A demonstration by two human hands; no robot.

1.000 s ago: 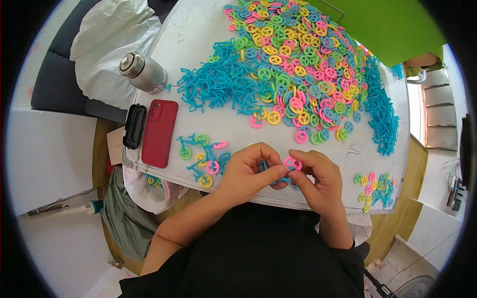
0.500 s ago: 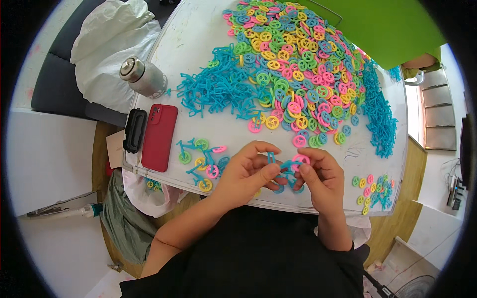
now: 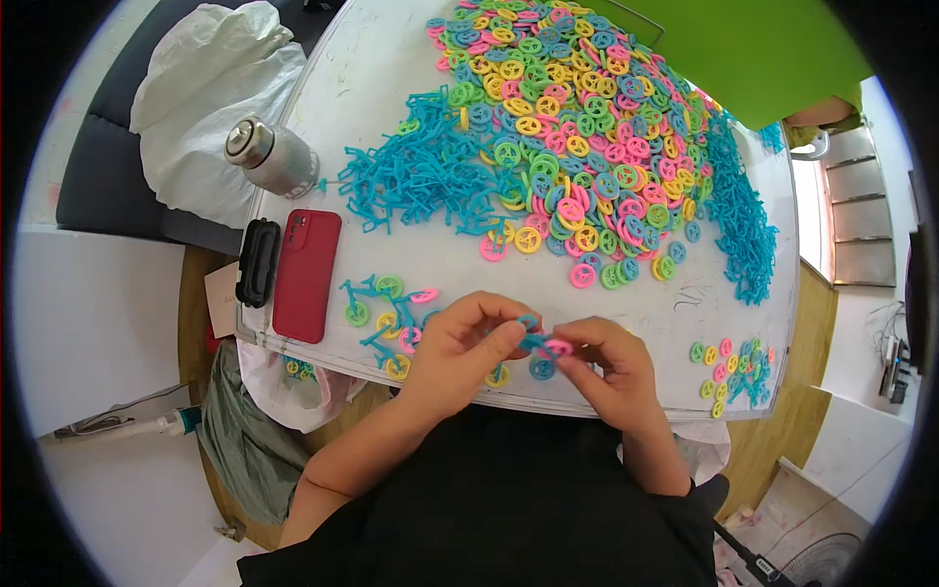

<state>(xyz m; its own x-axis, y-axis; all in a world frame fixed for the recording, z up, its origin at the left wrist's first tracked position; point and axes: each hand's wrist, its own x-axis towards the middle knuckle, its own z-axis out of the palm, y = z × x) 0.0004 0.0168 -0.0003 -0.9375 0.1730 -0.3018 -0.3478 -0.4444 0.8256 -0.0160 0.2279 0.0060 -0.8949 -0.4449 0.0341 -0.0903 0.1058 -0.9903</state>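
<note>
Near the table's front edge, my left hand is closed on a small teal plastic toy bicycle frame. My right hand pinches a pink toy wheel against the frame's right end. Fingers hide part of both pieces, so I cannot tell how far they are joined. Just below the hands lie a blue wheel and a yellow wheel. Left of my left hand is a cluster of small toy bicycles with teal frames and wheels in green, yellow and pink.
A big heap of coloured wheels covers the table's far middle. Teal frames are piled on its left and right. A red phone, black case and metal bottle stand left. Another person's arm shows far right.
My hands have come closer together and slightly lower. The pink wheel, earlier held face-on beside the frame, is now turned nearly edge-on against it.
</note>
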